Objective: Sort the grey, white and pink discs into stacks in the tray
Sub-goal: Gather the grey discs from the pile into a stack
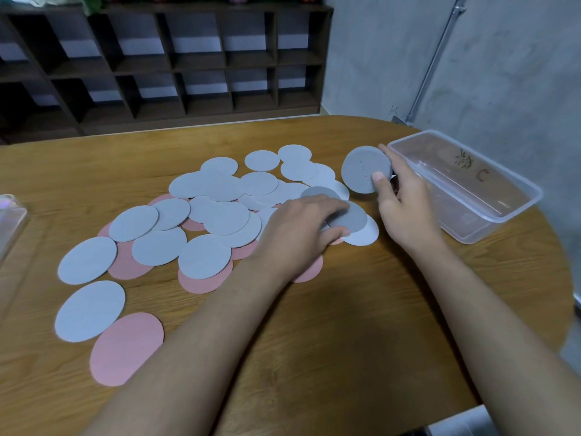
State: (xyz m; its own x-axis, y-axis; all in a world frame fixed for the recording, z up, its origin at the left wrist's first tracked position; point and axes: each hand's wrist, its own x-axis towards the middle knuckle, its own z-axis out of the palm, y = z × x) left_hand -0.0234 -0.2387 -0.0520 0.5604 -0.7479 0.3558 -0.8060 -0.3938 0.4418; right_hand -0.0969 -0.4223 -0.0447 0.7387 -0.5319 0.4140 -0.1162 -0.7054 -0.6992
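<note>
Several white discs [220,187] and pink discs [127,347] lie spread and overlapping across the wooden table [314,341]. My right hand [405,209] holds a grey disc [361,168] upright, thumb on its face, just left of the clear plastic tray [503,215]. My left hand [298,231] rests on another grey disc [353,220] lying flat on the pile, fingers on top and thumb at its near edge. A third grey disc [319,193] peeks out behind that hand. Nothing is visible inside the tray.
A dark wooden shelf unit [188,64] stands behind the table against the far wall. A clear container's corner [9,221] shows at the left edge. The table's rounded edge curves close behind the tray on the right.
</note>
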